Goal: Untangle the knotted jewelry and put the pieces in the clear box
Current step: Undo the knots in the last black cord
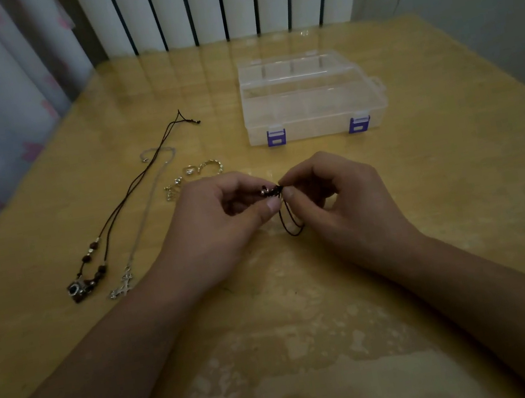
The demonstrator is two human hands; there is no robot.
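1. Fingers of both hands meet at the centre of the view: the left hand [223, 219] pinches a small dark knotted piece [270, 192] between thumb and curled fingers, and the right hand [333, 194] pinches the same piece from its other side with thumb and forefinger.
2. Knotted piece sits right between the two sets of fingertips, with a bit of metal glinting in it; a thin black cord loop [291, 225] hangs from it down toward the table [462, 200].
3. At 1 o'clock from the hands, well apart from them, stands the clear box [314, 110] with purple clasps at its near side. Its lid seems to be down; dividers show through the plastic, and I cannot tell whether anything lies inside.
4. At 9 o'clock from the hands lies a brown cord necklace [122, 201] with dark beads and a pendant at its near end.
5. Just beside it, toward the hands, lies a silver chain [146, 218] with a cross pendant.
6. At 11 o'clock, near the left hand's knuckles, rest a ring [189, 169], a gold-toned bangle [212, 166] and a small silver tangle [173, 187].
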